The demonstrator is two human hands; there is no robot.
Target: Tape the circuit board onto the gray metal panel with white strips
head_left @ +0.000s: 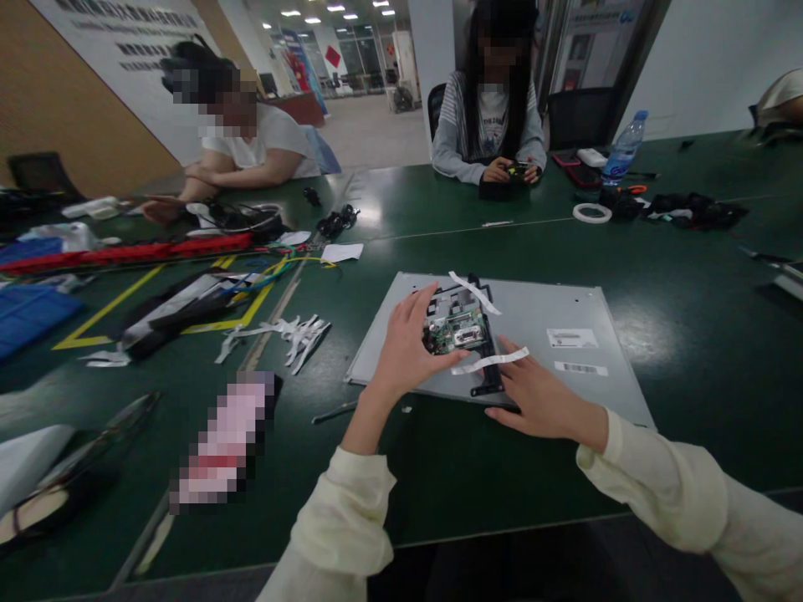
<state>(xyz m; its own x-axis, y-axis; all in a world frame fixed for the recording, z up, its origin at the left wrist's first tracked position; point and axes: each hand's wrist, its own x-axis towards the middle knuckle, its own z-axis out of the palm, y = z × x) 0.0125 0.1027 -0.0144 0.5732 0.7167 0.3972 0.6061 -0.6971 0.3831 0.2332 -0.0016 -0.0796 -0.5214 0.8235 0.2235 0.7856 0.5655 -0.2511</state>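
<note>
Two hands flank the circuit board: left hand cupping its edge, right hand spread flat on the panel.

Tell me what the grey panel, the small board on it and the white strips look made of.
Grey panel: likely sheet metal, matte grey, flat with small holes. Small board: green printed circuit board with a metal connector, touched by the left hand. White strips: probably tape or flat ribbon; thin, curling. The right hand rests beside one.
</note>
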